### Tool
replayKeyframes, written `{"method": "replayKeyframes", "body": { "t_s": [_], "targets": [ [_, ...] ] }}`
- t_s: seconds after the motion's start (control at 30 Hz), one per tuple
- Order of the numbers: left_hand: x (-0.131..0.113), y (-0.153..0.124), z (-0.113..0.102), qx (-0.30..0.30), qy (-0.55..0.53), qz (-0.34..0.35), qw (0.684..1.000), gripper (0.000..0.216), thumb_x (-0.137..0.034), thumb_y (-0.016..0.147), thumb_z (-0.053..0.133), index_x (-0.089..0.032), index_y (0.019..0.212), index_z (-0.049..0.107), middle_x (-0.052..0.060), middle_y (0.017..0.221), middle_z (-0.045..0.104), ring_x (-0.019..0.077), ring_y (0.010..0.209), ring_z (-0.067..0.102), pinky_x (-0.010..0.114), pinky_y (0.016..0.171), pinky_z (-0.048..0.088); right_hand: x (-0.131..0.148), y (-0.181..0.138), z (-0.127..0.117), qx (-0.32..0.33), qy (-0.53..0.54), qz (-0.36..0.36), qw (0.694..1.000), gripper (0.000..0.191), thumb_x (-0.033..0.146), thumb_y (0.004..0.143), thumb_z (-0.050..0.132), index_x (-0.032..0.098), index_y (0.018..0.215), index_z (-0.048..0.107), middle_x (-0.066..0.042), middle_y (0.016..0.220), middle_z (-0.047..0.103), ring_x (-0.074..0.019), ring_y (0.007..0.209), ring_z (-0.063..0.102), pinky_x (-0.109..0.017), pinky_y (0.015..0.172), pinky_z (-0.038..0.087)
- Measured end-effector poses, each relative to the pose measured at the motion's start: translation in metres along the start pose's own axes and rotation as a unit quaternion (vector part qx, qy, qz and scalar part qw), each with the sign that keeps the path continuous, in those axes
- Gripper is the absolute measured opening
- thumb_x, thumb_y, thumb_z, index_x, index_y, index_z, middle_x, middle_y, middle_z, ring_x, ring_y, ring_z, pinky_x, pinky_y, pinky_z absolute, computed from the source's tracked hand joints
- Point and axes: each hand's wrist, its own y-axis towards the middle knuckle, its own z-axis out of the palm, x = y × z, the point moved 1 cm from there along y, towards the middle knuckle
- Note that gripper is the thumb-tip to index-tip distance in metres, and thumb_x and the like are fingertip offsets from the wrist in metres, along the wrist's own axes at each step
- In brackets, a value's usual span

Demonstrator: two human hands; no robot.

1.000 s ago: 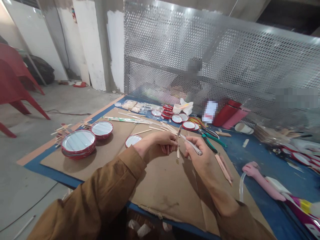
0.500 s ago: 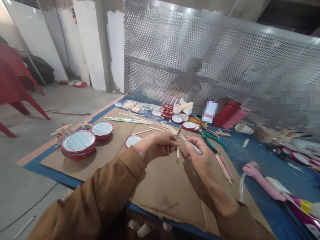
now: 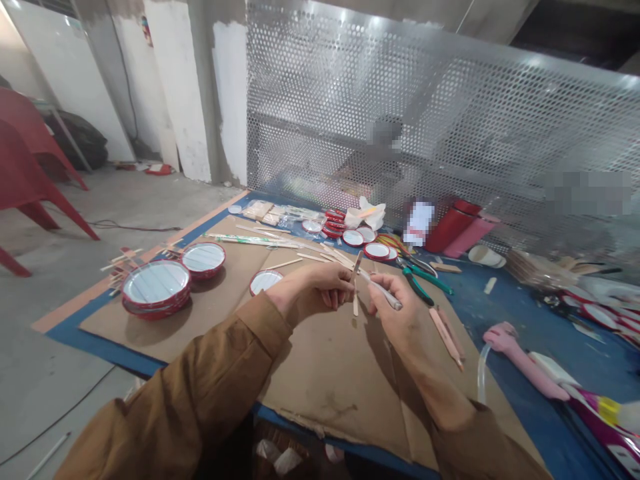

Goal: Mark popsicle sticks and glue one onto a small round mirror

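Note:
My left hand is closed in a pinch on a thin wooden stick, held nearly upright above the cardboard. A slim, pale pen-shaped tool lies in my closed right hand, its narrow end angled toward the upper part of the stick. I cannot make out the tool's exact kind or whether it touches the wood. Loose wooden sticks lie on the cardboard sheet behind my hands. A red-rimmed white disc, like a small drum, rests partly behind my left wrist.
Red-rimmed drums are stacked at left, beside bundled sticks. Green-handled pliers and a pink marker-like stick lie right of my hand. A pink glue-gun-like tool sits farther right. Behind the table stands a perforated metal panel.
Both hands keep nearly the same pose and hold the same things. The pale tool in my right hand has shifted very slightly to the left.

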Motion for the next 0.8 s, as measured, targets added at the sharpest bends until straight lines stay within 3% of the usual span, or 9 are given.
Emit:
{"method": "replayKeyframes", "body": {
  "t_s": [0.4, 0.57, 0.8],
  "targets": [
    [0.0011, 0.0018, 0.0004, -0.001, 0.000, 0.005, 1.000, 0.014, -0.023, 0.093, 0.047, -0.016, 0.082, 0.051, -0.002, 0.058, 0.060, 0.0115, 0.049, 0.062, 0.020, 0.048, 0.050, 0.0040, -0.0009, 0.0010, 0.015, 0.006, -0.014, 1.000, 0.029, 0.048, 0.083, 0.057, 0.021, 0.091, 0.063, 0.001, 0.059, 0.061, -0.0145, 0.045, 0.053, -0.027, 0.047, 0.041],
    [0.0065, 0.0047, -0.0012, 0.005, -0.006, 0.024, 1.000, 0.015, -0.027, 0.091, 0.051, -0.015, 0.083, 0.054, -0.001, 0.060, 0.060, 0.0125, 0.052, 0.063, 0.020, 0.048, 0.050, -0.0004, -0.0002, -0.0018, -0.011, -0.011, -0.010, 1.000, 0.029, 0.047, 0.083, 0.057, 0.020, 0.092, 0.063, 0.000, 0.060, 0.061, -0.0154, 0.050, 0.054, -0.027, 0.050, 0.043],
    [0.0046, 0.0030, -0.0013, 0.003, -0.002, 0.023, 1.000, 0.015, -0.029, 0.091, 0.051, -0.015, 0.084, 0.052, 0.000, 0.062, 0.061, 0.0119, 0.051, 0.062, 0.020, 0.049, 0.050, -0.0034, 0.0001, 0.0032, 0.012, 0.043, -0.029, 0.999, 0.029, 0.048, 0.083, 0.059, 0.020, 0.091, 0.063, 0.003, 0.059, 0.059, -0.0133, 0.045, 0.053, -0.026, 0.048, 0.042]
  ]
}}
